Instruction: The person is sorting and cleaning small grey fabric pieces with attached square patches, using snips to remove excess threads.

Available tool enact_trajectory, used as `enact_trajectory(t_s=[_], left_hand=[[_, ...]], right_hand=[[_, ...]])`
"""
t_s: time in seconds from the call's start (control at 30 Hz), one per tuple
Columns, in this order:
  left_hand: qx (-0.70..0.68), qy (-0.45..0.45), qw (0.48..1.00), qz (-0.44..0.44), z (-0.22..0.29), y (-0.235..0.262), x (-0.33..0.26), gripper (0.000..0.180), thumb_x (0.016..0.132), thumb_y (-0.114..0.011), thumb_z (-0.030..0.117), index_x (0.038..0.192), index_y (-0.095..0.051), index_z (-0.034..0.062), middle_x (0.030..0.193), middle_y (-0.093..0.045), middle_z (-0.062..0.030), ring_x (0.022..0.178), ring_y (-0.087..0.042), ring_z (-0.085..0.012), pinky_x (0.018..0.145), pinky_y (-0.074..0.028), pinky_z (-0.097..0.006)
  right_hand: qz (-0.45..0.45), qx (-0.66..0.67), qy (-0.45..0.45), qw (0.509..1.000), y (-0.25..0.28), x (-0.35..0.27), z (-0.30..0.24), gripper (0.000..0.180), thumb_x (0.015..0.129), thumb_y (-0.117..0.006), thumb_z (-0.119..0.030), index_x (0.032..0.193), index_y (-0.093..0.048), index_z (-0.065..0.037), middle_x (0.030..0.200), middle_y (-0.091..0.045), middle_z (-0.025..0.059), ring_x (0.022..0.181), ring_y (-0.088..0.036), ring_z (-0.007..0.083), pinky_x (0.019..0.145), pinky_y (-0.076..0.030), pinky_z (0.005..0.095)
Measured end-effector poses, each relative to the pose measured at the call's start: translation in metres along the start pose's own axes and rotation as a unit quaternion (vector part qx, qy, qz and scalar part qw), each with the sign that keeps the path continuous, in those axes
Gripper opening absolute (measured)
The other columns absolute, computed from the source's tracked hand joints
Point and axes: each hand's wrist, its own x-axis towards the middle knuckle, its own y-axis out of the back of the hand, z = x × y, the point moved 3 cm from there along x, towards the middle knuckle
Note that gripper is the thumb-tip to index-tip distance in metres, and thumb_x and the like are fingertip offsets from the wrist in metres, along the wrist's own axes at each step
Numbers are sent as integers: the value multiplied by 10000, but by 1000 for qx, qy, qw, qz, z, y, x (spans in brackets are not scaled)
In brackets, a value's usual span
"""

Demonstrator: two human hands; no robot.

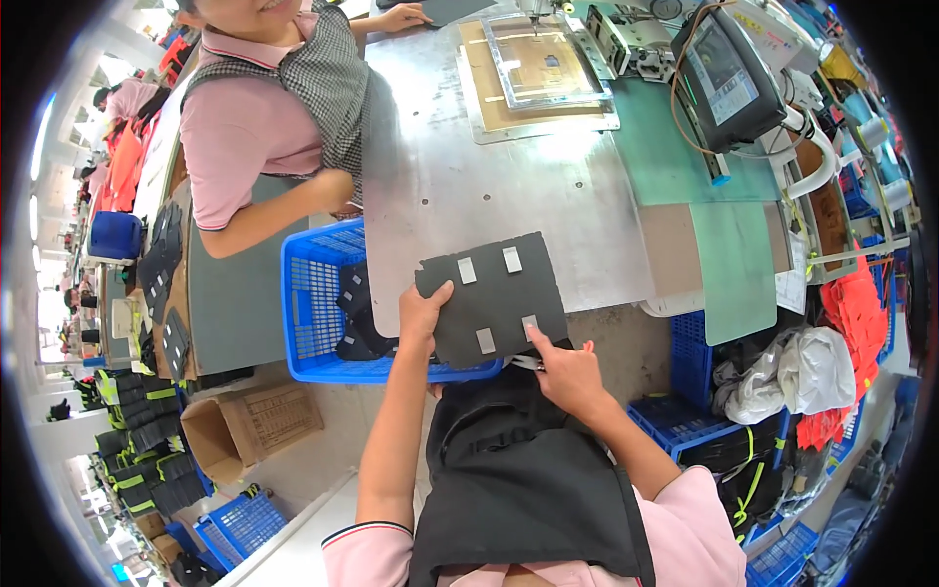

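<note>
A dark grey panel (pixel 499 303) with several small pale rectangular patches is held up before my apron, at the near edge of the metal table. My left hand (pixel 423 315) grips its left side, thumb on top. At the lower right corner, my right hand (pixel 569 377) is closed on the panel, one digit pressing on a pale patch (pixel 529 324). A small silvery tool (pixel 526 362) shows under the right hand; its kind is partly hidden.
A blue crate (pixel 333 364) with dark pieces stands below the table's left edge. Across the metal table (pixel 509 196) are a clear-framed template (pixel 548 64), a sewing machine head and a screen (pixel 719 78). A co-worker (pixel 259 117) stands at the far left. Crates and bags fill the right.
</note>
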Motion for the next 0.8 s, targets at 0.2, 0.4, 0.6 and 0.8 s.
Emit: enact_trajectory(t_s=[0.2, 0.4, 0.6, 0.8], left_hand=[[-32, 6, 999, -18, 6, -2, -2, 273, 766, -687, 91, 998, -606, -26, 885, -646, -92, 758, -611, -174, 694, -495, -308], [3, 3, 1000, -9, -5, -1, 3, 284, 755, -690, 91, 999, -614, -32, 896, -648, -101, 780, -614, -178, 705, -491, -314], [-10, 8, 1000, -10, -1, 1, -2, 259, 769, -682, 95, 984, -617, -33, 888, -646, -93, 754, -611, -174, 687, -492, -304], [-24, 28, 999, -11, 2, -1, -5, 224, 777, -678, 91, 960, -622, -25, 873, -644, -87, 746, -609, -166, 674, -491, -304]], right_hand=[[28, 61, 51, 996, 7, -7, -10, 538, 725, -640, -135, 1239, -482, -148, 675, -637, 123, 629, -633, 306, 605, -472, 447], [-60, 144, 53, 986, -9, -10, -21, 427, 751, -630, -183, 1171, -551, -176, 705, -648, 125, 651, -635, 311, 585, -491, 429], [-70, 111, 61, 989, -7, -9, -21, 435, 763, -638, -187, 1186, -536, -181, 727, -657, 88, 659, -635, 293, 571, -482, 402], [-70, 111, 74, 989, -7, -8, -24, 417, 777, -611, -210, 1184, -524, -179, 720, -654, 115, 648, -638, 302, 550, -482, 429]])
